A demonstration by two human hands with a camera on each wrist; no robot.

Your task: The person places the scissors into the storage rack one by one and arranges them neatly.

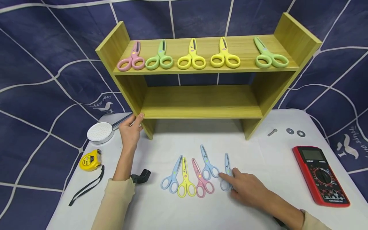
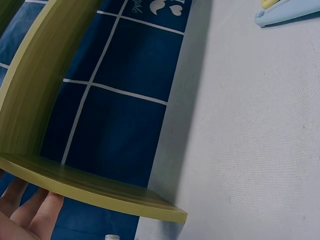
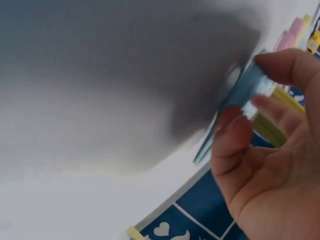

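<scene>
two hands: left grips shelf edge, right pinches blue scissors, multimeter well apart.

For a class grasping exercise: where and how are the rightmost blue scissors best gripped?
I'd pinch the handle end of the rightmost blue scissors, coming from the near right: the loops lie nearest, the blades point away, and another blue pair lies close on the left.

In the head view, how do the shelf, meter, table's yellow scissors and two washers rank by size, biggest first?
1. Shelf
2. Meter
3. Table's yellow scissors
4. Left washer, right washer: too alike to rank
</scene>
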